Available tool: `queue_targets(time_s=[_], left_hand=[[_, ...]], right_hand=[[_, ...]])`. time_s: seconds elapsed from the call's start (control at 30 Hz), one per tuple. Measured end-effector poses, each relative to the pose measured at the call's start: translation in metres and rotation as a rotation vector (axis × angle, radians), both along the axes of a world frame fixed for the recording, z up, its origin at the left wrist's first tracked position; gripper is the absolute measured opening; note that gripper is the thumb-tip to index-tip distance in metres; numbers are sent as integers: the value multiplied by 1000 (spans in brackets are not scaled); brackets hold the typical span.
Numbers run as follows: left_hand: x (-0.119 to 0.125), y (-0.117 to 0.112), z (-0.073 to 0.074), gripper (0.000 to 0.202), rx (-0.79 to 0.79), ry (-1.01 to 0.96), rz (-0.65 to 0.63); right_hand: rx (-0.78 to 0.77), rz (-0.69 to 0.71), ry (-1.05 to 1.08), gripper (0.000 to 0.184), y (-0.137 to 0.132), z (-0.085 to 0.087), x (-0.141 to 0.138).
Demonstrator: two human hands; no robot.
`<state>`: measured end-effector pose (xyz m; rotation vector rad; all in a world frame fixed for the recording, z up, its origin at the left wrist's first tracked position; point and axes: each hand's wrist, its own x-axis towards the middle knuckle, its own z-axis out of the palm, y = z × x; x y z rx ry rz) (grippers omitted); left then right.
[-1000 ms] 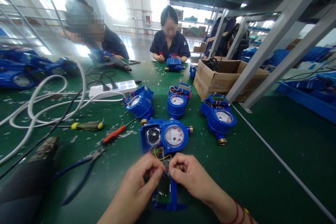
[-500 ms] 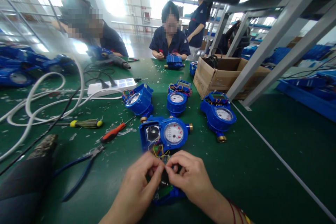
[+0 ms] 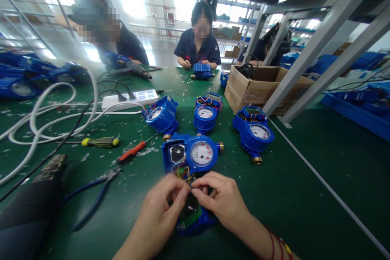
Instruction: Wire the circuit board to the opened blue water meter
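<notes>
Thumb and fingertips of my left hand (image 3: 166, 205) are pinched together, slightly blurred, on thin wires (image 3: 189, 178) leading from an opened blue water meter (image 3: 202, 153). My right hand (image 3: 221, 199) pinches at the same spot, its fingertips touching or almost touching the left ones. The exact wire ends are hidden by my fingers. The meter's white dial faces up, with a brass fitting (image 3: 221, 146) at its right and an open compartment (image 3: 177, 154) at its left. Below my fingers lies a blue cover (image 3: 195, 227) with a green circuit board and a black round part.
More blue meters (image 3: 257, 132) stand behind and to the right. At left lie pliers (image 3: 103, 187), an orange screwdriver (image 3: 131, 153), a yellow-black screwdriver (image 3: 102, 142), a power strip (image 3: 131, 99) and a dark-handled tool (image 3: 33, 203). A cardboard box (image 3: 243, 91) stands beside slanted metal posts. Co-workers sit opposite.
My pinched hands have risen slightly away from me, uncovering more of the cover with the circuit board. A person standing in the background has moved behind the seated co-worker.
</notes>
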<state>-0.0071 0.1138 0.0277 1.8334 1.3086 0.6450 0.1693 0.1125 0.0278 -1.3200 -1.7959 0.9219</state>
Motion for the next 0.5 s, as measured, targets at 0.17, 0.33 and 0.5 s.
queue_targets(time_s=[0.17,0.33,0.5], left_hand=[[-3,0,0,18,98,-24,-12],[-6,2,-5,10,339,-66,-26],[-6,5,-7,11,404,-57,-28]], right_hand=[[-24,-199,-83,34,4,4,8],[-149,-86,-27,15,5,8,16],[-374,83,-57,26,-6,3,15]])
